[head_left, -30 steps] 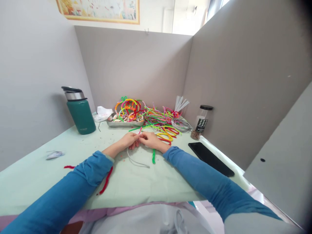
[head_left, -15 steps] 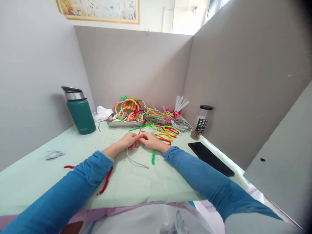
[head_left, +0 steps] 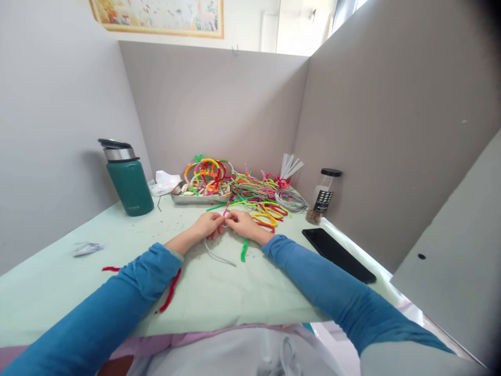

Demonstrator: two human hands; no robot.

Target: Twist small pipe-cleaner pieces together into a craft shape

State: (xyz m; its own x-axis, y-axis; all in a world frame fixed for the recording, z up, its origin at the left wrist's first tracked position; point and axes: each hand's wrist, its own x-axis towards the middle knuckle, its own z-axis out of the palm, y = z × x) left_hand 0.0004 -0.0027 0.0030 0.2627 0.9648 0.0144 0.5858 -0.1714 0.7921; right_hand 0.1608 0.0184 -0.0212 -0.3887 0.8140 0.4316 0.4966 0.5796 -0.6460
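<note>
My left hand (head_left: 206, 225) and my right hand (head_left: 243, 224) meet fingertip to fingertip at the middle of the pale green table (head_left: 219, 292). Both pinch a thin grey wire hoop (head_left: 217, 256) that curves down toward me. A pink pipe cleaner (head_left: 226, 208) sticks up between the fingertips. A green pipe cleaner (head_left: 244, 250) hangs down under my right hand. Both arms wear blue sleeves.
A heap of coloured pipe cleaners (head_left: 256, 194) and a metal tray (head_left: 199, 198) with finished hoops lie behind the hands. A green flask (head_left: 129, 179) stands at left, a jar (head_left: 324, 196) and black phone (head_left: 337, 254) at right. A red pipe cleaner (head_left: 169, 293) lies near my left elbow.
The hands have barely moved. The grey wire loop and the green pipe cleaner have swung slightly up and to the left.
</note>
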